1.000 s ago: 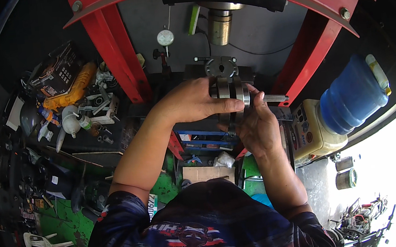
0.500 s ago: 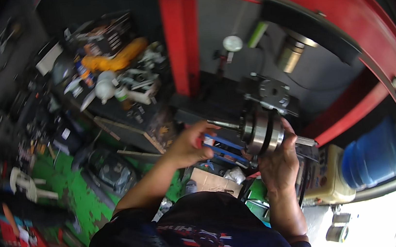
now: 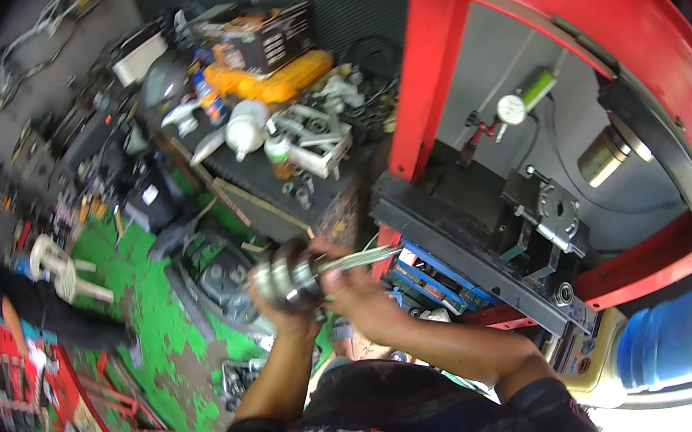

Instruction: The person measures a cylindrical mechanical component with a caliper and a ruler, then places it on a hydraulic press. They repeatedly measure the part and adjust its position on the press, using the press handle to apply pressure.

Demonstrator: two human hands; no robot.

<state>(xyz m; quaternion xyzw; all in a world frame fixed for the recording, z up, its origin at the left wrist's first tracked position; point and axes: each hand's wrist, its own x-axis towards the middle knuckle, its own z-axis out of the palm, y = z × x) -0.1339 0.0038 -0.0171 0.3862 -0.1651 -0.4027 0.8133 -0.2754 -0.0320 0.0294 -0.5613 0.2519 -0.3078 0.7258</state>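
Both hands raised together at chest height, away from the red press frame (image 3: 431, 61) and over the green-painted floor (image 3: 153, 323). Left hand (image 3: 275, 305) wrapped around a heavy steel shaft assembly (image 3: 294, 280), a stack of round, shiny discs, grip closed firmly about the disc end from below. Right hand (image 3: 355, 292) just beside it on the shaft's other side, grip closed on the thinner bright spindle (image 3: 363, 257) that juts out to the right toward the press; exact finger placement blurred by motion. Shaft assembly roughly level, clear of every surface, held in the air between the two hands. To the right, the black press bed (image 3: 468, 236) with a metal fixture block (image 3: 555, 218) sitting on it, well apart from the hands. Above that, a dial gauge (image 3: 510, 109) on a thin stand and a steel ram (image 3: 604, 154) hanging under the red crossbeam. Behind the hands, a dark table (image 3: 261, 179) crowded with clutter: a white bottle (image 3: 246, 130), an orange case (image 3: 279, 78), a pale metal casting (image 3: 311, 135). At lower right, a blue water jug (image 3: 668, 341). At far left, another person in dark clothing (image 3: 41, 310) near a white stool (image 3: 57, 266).
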